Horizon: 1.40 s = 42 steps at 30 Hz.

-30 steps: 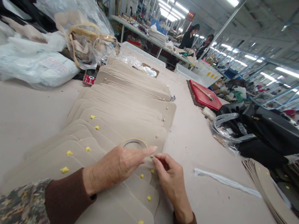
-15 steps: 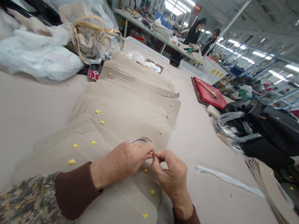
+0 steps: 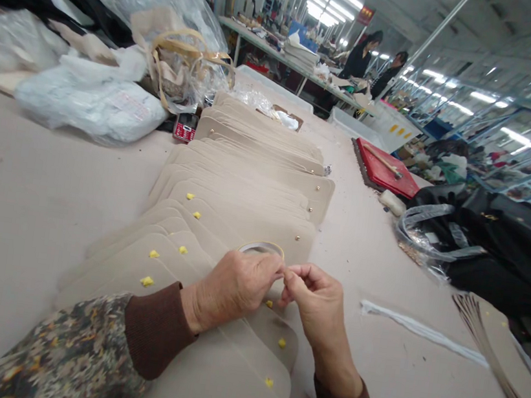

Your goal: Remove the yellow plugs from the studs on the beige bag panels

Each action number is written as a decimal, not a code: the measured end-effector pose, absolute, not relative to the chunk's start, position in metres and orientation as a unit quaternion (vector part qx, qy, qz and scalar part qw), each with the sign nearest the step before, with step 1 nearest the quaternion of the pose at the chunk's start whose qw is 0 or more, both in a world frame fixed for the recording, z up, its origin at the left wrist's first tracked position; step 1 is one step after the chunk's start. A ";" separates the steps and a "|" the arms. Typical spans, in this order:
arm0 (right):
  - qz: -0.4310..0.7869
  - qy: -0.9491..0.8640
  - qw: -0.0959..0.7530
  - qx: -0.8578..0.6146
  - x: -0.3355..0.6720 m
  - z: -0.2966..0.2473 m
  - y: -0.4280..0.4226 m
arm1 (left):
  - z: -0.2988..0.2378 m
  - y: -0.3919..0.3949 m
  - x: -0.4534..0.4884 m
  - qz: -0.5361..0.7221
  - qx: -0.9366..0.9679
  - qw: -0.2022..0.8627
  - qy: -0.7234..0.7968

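Observation:
My left hand [image 3: 241, 282] is closed round a narrow roll of tape [image 3: 264, 246]; the ring's upper edge, yellow outside and pale inside, shows above the fingers. Fingertip to fingertip with it, my right hand [image 3: 319, 301] pinches close to the roll; what lies between its thumb and finger is too small to make out. Both hands are over overlapping beige panels [image 3: 240, 199] fanned out along the table. Small yellow pieces [image 3: 147, 281] sit near the ends of the nearer panels, while the farther ones carry small metal studs [image 3: 297, 238].
Plastic-wrapped bundles [image 3: 92, 101] lie at the left. To the right are a red slab [image 3: 387, 169] with a hammer [image 3: 383, 160] on it, a black bag [image 3: 500, 236], a white strip [image 3: 424, 332] and stacked panels [image 3: 501, 341]. Two people stand at a far table.
The whole view has shifted slightly, so things appear farther right. My right hand's fingers have curled a little closer at the tape roll; the left keeps its hold.

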State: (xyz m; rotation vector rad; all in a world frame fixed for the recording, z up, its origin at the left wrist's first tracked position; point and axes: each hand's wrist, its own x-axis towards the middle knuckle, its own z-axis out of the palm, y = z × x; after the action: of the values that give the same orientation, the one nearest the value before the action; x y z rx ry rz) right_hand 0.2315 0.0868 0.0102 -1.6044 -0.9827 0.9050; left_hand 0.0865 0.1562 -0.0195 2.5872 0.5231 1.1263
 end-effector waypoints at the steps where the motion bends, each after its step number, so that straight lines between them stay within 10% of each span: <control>1: 0.360 -0.414 0.500 -0.670 0.229 0.012 0.086 | -0.019 0.156 0.086 0.393 0.891 0.136 0.183; 6: 0.258 -0.454 0.495 -0.695 0.226 0.010 0.085 | -0.015 0.151 0.087 0.405 0.890 0.110 0.178; 11: 0.401 -0.297 0.568 -0.654 0.253 -0.004 0.091 | -0.012 0.146 0.087 0.405 0.895 0.111 0.151; 20: 0.377 -0.400 0.430 -0.716 0.276 -0.029 0.086 | -0.020 0.163 0.091 0.150 0.949 0.025 0.277; 42: 0.116 -0.603 0.330 -0.717 0.270 -0.039 0.078 | -0.023 0.165 0.087 0.148 0.958 0.065 0.236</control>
State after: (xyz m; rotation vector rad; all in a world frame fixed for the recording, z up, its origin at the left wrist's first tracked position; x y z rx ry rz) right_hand 0.2700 0.0781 -0.0394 -1.8763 -1.5762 0.3022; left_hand 0.0869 0.1654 -0.0229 2.8916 0.7128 0.4473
